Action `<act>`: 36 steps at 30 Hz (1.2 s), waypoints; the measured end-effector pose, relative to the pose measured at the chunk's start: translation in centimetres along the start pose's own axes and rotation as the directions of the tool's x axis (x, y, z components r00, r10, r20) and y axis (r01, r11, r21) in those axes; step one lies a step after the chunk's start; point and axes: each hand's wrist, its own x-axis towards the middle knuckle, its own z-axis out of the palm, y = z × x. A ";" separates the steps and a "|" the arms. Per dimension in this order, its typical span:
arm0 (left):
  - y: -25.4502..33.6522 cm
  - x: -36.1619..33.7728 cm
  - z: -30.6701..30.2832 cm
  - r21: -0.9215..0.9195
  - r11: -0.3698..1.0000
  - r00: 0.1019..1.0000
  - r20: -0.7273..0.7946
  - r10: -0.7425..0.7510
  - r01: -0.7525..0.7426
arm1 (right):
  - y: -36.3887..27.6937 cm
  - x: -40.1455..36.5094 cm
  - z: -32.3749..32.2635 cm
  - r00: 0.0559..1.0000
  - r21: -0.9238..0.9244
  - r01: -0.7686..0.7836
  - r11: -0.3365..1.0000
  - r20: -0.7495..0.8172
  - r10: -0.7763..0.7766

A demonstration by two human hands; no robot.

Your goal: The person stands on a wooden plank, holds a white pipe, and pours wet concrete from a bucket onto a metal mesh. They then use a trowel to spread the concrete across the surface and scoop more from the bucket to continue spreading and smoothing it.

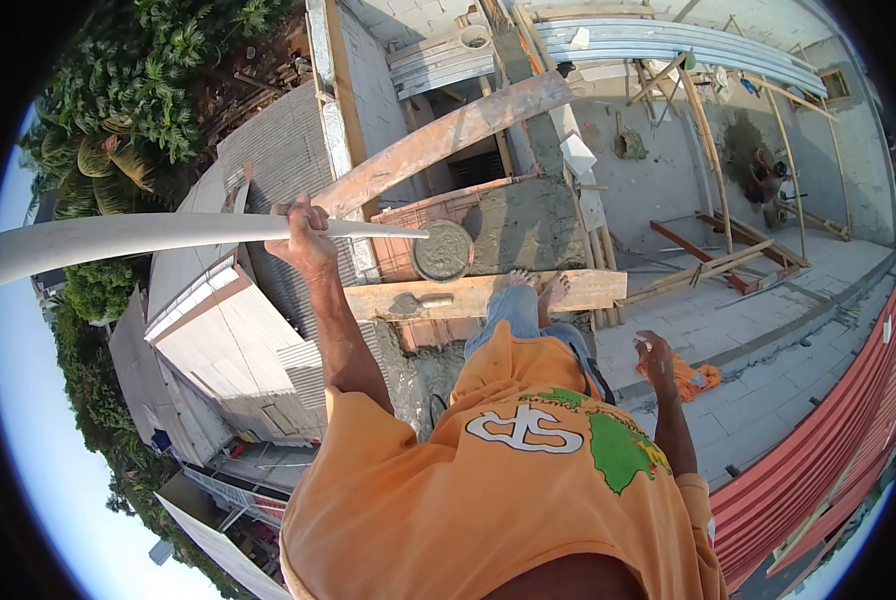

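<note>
My left hand is closed around a long white pole, which runs across the view from the far left. The pole's narrow-looking far end overlaps the rim of a round bucket of wet grey mortar. My right hand hangs to the right with loosely bent fingers and nothing visible in it. Below the bucket, a trowel lies on a wooden plank, and my bare feet stand on the same plank.
Fresh mortar covers a surface beside the bucket. Another long board crosses above it. On the right is a drop to a lower floor, where a person is near wooden props. Red corrugated sheeting lies at lower right; roofs lie left.
</note>
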 end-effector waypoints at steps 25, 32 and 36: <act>8.3 5.6 6.9 -0.093 0.982 0.934 0.308 0.184 -0.163 | -1.6 -0.5 -0.1 0.985 0.068 -0.166 0.984 -0.036 0.168; 15.9 11.2 8.6 -0.071 0.955 0.886 0.361 0.292 -0.287 | -2.7 -2.1 -2.0 0.974 0.100 -0.208 0.973 -0.074 0.216; 17.8 12.9 9.6 -0.051 0.959 0.841 0.469 0.270 -0.279 | 1.2 -1.7 -2.0 0.961 0.110 -0.031 0.993 -0.271 0.060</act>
